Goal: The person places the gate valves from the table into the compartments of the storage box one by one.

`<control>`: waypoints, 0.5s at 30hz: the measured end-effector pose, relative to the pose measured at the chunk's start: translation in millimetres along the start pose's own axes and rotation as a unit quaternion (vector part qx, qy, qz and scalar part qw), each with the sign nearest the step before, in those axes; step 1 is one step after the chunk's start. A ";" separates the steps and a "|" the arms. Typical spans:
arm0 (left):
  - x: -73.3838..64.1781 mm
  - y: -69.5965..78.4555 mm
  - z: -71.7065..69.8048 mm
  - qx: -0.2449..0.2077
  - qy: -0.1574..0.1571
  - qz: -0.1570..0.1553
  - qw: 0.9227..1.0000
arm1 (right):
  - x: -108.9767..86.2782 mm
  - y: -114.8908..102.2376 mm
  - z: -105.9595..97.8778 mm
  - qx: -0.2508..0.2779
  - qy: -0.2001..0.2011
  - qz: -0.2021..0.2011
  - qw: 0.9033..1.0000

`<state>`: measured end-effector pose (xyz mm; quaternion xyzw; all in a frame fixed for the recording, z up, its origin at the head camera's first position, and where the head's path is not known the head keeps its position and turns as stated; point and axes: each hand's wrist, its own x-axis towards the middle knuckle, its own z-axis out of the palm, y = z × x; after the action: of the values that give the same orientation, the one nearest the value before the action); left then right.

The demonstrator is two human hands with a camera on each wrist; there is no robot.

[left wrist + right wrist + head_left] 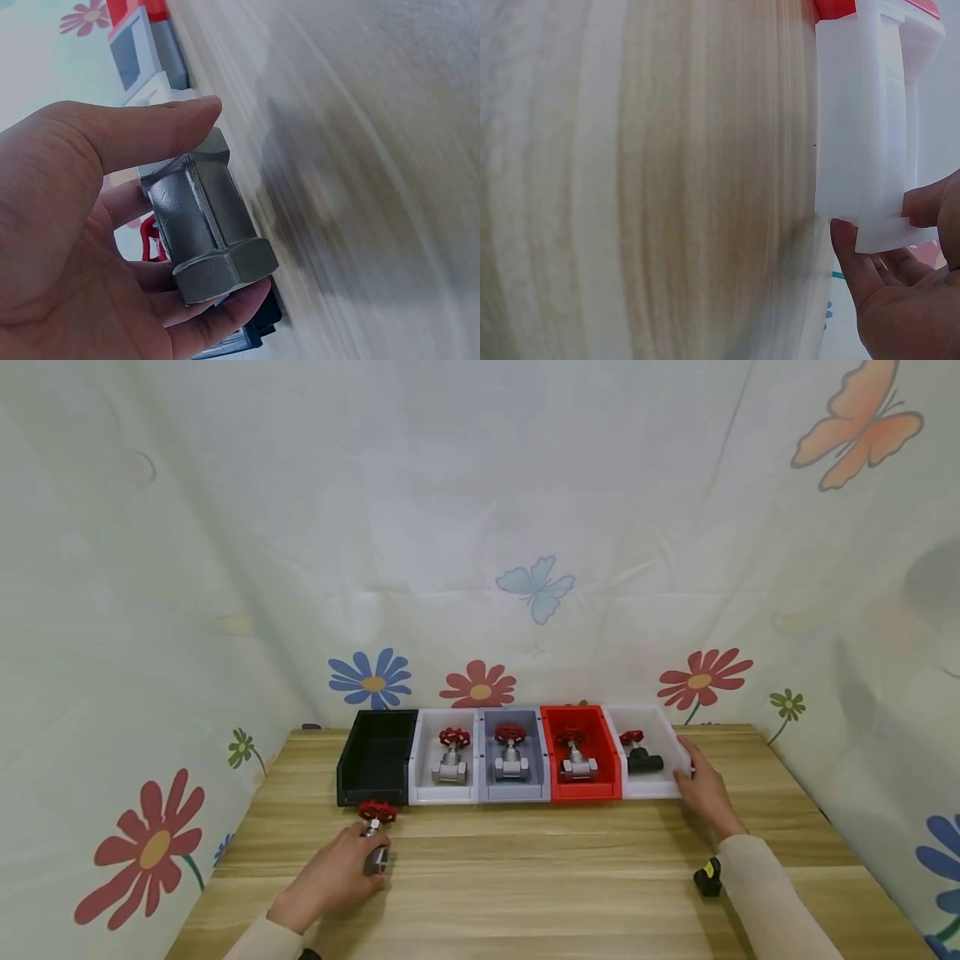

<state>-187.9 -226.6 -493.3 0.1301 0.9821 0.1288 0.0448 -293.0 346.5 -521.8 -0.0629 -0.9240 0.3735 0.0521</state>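
In the head view my left hand [337, 870] grips a metal gate valve [375, 858] with a red handwheel, in front of the black bin [375, 795]. Thumb and fingers wrap the valve's hex-ended body [210, 217] in the left wrist view, with the handwheel mostly hidden behind the hand. At the right end of the row, my right hand [703, 787] pinches the side wall of a white bin [656, 789]. The right wrist view shows the thumb inside that wall and the fingers outside. A dark valve [643, 762] with a red handle lies in this bin.
Between the end bins stand another white bin [442, 796], a grey bin [514, 794] and a red bin [586, 791], each with a metal valve in it. A small black-and-yellow object [708, 877] is by the right sleeve. A flowered curtain [480, 568] hangs behind the table.
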 end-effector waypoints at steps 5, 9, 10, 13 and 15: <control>0.1 0.5 -4.8 0.004 0.001 -0.002 1.000 | -0.1 0.9 -0.1 0.002 0.000 -0.001 1.000; 2.1 -0.9 -7.3 0.006 0.010 0.006 1.000 | 0.0 0.1 -1.2 0.008 0.000 0.002 1.000; 2.5 -1.0 -8.1 0.007 0.014 0.011 1.000 | 0.1 0.1 -1.0 0.009 0.000 0.004 1.000; 5.4 -1.4 -10.7 0.010 0.031 0.025 0.999 | 0.4 -0.1 -0.9 0.011 -0.001 0.005 1.000; 7.9 -1.7 -12.5 0.013 0.039 0.033 0.999 | 1.1 0.2 -0.7 0.014 -0.002 0.006 1.000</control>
<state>-197.5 -229.1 -482.1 0.1574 0.9799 0.1228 0.0008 -293.9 347.3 -521.3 -0.0669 -0.9185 0.3866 0.0487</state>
